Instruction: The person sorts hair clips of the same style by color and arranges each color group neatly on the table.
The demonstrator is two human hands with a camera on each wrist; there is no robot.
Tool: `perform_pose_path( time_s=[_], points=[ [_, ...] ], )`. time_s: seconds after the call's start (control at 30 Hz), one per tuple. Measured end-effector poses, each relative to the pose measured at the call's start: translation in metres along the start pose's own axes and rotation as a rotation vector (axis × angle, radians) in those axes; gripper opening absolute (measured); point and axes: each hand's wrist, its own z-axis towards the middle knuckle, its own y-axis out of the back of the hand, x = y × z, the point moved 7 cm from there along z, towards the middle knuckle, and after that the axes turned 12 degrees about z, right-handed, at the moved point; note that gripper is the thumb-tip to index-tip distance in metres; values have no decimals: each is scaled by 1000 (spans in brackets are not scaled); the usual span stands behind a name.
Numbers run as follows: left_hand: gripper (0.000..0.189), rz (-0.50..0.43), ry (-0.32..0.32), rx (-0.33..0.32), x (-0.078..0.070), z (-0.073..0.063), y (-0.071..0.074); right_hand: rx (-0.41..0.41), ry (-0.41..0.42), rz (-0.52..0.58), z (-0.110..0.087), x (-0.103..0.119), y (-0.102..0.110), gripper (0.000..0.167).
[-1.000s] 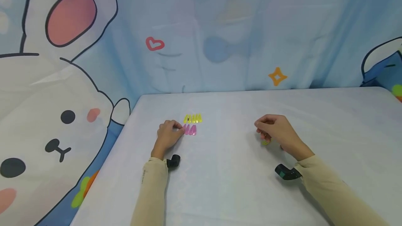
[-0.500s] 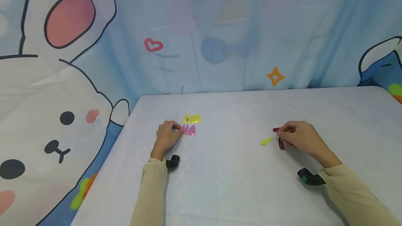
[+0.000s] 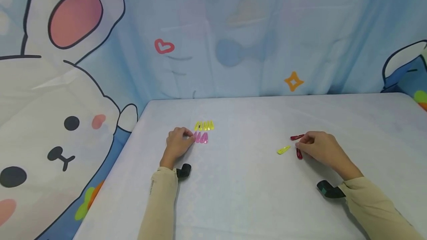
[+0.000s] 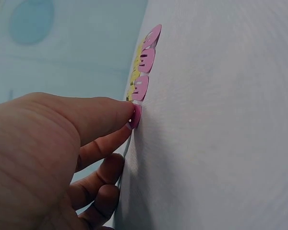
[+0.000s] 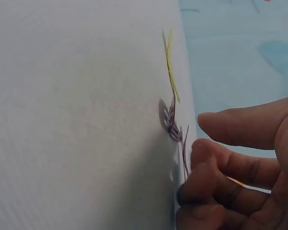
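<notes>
In the head view, my left hand (image 3: 178,143) rests at the left end of a short row of pink hair clips (image 3: 205,137). Its thumb and index finger pinch the end pink hair clip (image 4: 136,116), seen up close in the left wrist view. Behind that row lies a row of yellow hair clips (image 3: 204,125). On the right side, my right hand (image 3: 321,149) hovers beside a red hair clip (image 3: 297,137) and a second red hair clip (image 3: 299,153). Its thumb stands apart from the bent fingers, and no clip shows between them. A single yellow hair clip (image 3: 283,150) lies left of the red ones.
Everything lies on a white-covered table (image 3: 233,188). A blue printed curtain (image 3: 247,36) hangs behind the table's far edge, with a large cartoon animal (image 3: 50,121) at the left. A black wrist camera (image 3: 330,189) sits on the right sleeve.
My right hand has moved right, from over the yellow clip to the red clips, uncovering the yellow one. Over the last half second it shifted only slightly. The left hand stays in place.
</notes>
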Motion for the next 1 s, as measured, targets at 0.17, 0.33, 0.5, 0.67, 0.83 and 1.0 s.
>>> perform_pose_path(
  time_s=[0.17,0.33,0.5,0.67,0.83,1.0],
  points=[
    [17,1,2,5,-1,0,1,-13,18,14,1,3,-5,18],
    [17,4,18,14,-2,-2,2,14,30,-13,3,7,-16,35],
    [17,-5,23,18,-1,-2,0,47,46,-71,3,12,-26,53],
    [17,-16,20,10,1,-1,0,36,109,-73,5,22,-32,40],
    [17,-22,20,7,3,0,-1,8,210,-44,6,30,-34,22],
    [16,-20,8,1,2,0,0,15,233,64,8,38,-35,17]
  ],
)
